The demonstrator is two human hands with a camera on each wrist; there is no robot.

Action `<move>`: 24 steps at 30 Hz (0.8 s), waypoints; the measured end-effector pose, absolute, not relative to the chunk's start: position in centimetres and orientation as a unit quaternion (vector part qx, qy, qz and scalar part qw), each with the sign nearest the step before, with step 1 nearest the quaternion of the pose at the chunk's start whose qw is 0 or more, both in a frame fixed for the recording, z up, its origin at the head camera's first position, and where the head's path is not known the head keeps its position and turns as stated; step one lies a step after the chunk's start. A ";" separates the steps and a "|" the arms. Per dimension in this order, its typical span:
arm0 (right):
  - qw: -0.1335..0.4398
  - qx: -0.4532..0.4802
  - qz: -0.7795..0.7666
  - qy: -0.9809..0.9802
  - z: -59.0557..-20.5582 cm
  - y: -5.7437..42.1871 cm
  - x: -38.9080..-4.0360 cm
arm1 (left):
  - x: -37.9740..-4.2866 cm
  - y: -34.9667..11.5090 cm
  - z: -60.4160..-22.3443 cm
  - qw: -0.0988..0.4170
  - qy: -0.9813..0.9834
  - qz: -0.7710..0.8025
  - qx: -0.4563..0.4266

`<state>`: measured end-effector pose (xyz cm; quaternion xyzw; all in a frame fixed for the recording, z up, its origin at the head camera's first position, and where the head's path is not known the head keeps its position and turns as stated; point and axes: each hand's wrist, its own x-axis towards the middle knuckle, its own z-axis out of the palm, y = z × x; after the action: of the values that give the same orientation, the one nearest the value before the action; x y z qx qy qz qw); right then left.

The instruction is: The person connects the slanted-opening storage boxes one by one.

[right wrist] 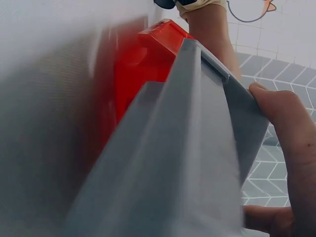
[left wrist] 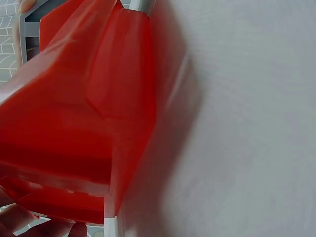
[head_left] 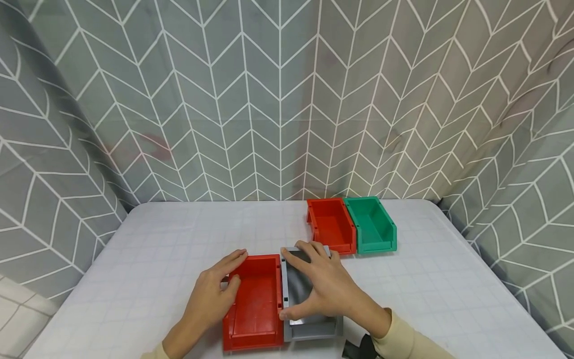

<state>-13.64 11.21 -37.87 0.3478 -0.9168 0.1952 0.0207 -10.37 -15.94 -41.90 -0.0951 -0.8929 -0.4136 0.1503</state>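
Side by side at the table's front, a red plastic bin [head_left: 255, 306] stands left of a grey plastic bin [head_left: 298, 289]; their long walls meet. My left hand [head_left: 214, 294] grips the red bin's left wall, its fingers at the back corner and its thumb over the rim. In the left wrist view, fingertips [left wrist: 49, 229] show at that bin's far edge. My right hand [head_left: 320, 284] spans the grey bin, with its thumb at the left rim near the front and fingers at the back. In the right wrist view, the grey bin [right wrist: 182, 148] covers part of the red one [right wrist: 131, 74].
Behind the grey bin, another red bin [head_left: 332, 224] and a green bin [head_left: 371, 224] stand side by side on the white table [head_left: 179, 234]. A black strap-like item [head_left: 360, 347] is by my right wrist. Grey patterned curtains [head_left: 278, 99] enclose the table's back and sides.
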 end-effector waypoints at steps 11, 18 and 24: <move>0.007 0.353 0.194 -0.916 -39.8 11.8 -13.5 | -10.4 -15.5 -42.4 0.142 -0.892 -0.418 -0.094; 0.003 0.366 0.192 -0.911 -39.4 11.1 -14.0 | -10.5 -16.4 -42.3 0.169 -0.892 -0.406 -0.101; -0.017 0.368 0.197 -0.908 -39.1 10.5 -14.5 | -10.8 -17.3 -42.3 0.192 -0.896 -0.381 -0.122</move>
<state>-14.51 10.46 -39.09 0.3683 -0.9084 0.1972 -0.0171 -10.80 -17.28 -42.26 -0.1218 -0.8963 -0.3809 0.1917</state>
